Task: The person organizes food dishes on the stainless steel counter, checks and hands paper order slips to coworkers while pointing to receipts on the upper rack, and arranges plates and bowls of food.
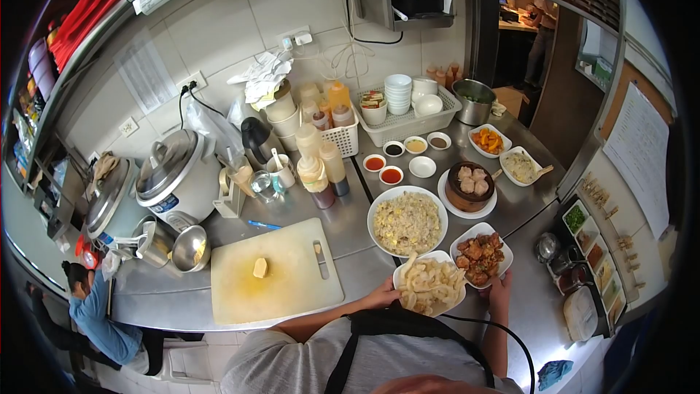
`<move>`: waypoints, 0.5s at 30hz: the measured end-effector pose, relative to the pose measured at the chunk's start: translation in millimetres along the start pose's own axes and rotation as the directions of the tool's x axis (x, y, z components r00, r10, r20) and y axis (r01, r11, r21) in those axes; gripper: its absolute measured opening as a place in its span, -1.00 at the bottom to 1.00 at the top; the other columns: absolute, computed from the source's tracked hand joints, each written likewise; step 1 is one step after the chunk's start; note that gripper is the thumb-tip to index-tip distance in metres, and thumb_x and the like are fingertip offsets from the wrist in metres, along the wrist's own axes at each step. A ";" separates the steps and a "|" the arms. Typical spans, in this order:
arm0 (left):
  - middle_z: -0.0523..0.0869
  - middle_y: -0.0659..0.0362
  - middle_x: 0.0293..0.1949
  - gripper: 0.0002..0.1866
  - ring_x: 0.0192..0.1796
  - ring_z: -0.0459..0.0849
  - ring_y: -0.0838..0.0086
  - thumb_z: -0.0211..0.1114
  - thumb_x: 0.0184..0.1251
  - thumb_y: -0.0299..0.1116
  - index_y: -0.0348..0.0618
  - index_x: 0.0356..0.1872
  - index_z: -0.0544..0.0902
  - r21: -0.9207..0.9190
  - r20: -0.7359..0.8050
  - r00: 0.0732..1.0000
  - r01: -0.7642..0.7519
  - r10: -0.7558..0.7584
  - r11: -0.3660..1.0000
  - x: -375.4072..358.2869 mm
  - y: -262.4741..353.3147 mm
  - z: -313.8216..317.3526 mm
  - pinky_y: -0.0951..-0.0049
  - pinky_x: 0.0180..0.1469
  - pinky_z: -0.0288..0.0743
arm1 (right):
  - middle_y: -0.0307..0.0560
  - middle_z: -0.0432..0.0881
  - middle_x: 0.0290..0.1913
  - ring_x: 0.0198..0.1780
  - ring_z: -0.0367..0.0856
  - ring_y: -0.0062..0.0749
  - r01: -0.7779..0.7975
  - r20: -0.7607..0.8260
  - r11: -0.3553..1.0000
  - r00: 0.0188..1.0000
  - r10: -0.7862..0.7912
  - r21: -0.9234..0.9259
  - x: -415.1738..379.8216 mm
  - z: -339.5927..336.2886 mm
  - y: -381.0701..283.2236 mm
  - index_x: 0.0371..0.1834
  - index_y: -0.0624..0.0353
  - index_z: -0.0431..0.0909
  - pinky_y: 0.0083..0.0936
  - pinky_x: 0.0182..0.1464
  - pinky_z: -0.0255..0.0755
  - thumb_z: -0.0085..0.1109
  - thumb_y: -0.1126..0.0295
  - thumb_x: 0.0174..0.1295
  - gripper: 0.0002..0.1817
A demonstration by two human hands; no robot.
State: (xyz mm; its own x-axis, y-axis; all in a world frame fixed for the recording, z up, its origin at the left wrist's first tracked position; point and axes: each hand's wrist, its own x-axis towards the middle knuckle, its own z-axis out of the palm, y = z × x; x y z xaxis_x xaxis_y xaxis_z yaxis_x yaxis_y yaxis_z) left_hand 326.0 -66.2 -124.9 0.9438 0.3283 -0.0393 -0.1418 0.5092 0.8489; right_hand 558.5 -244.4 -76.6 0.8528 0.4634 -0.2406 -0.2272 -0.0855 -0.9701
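My left hand (384,295) grips the left rim of a white bowl of pale, fried-looking strips (430,284). On the right, my right hand (500,288) holds the lower right edge of a white dish of glazed brown pieces (481,257). Both dishes are close together at the counter's front edge. Just behind them sits a large bowl of fried rice (407,222). A bamboo steamer of dumplings (469,186) rests on a white plate. Small sauce dishes (391,175) and two square bowls with orange and pale food stand farther back.
A cutting board (277,277) with a small yellowish piece lies left. Squeeze bottles (313,168), rice cookers (171,175) and a metal bowl (191,248) stand beyond. Ingredient trays (594,248) line the right. A person in blue (109,317) is at far left; another is through the opening.
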 end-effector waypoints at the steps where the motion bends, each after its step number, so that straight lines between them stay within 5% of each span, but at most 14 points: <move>1: 0.21 0.17 0.11 -0.36 0.15 0.18 0.48 0.06 0.05 -0.53 -0.15 0.17 -0.03 0.008 -0.001 1.000 0.006 -0.006 1.000 -0.1 0.2 0.0 0.43 0.17 0.04 | -0.10 0.48 -0.53 -0.69 0.43 -0.53 -0.001 -0.001 1.000 1.000 0.001 0.003 -0.4 0.2 -0.3 0.02 0.11 0.05 -0.73 -0.72 0.30 -0.16 0.37 0.02 -0.56; 15: 0.17 0.18 0.13 -0.32 0.18 0.13 0.47 0.11 0.04 -0.44 -0.14 0.17 -0.05 0.015 -0.007 0.999 0.041 -0.041 0.999 0.6 -4.0 -3.8 0.41 0.19 -0.01 | -0.15 0.48 -0.54 -0.68 0.42 -0.57 0.001 -0.014 1.000 1.000 -0.001 0.019 6.7 -5.8 14.6 0.01 0.07 0.07 -0.75 -0.71 0.29 -0.09 0.28 0.05 -0.56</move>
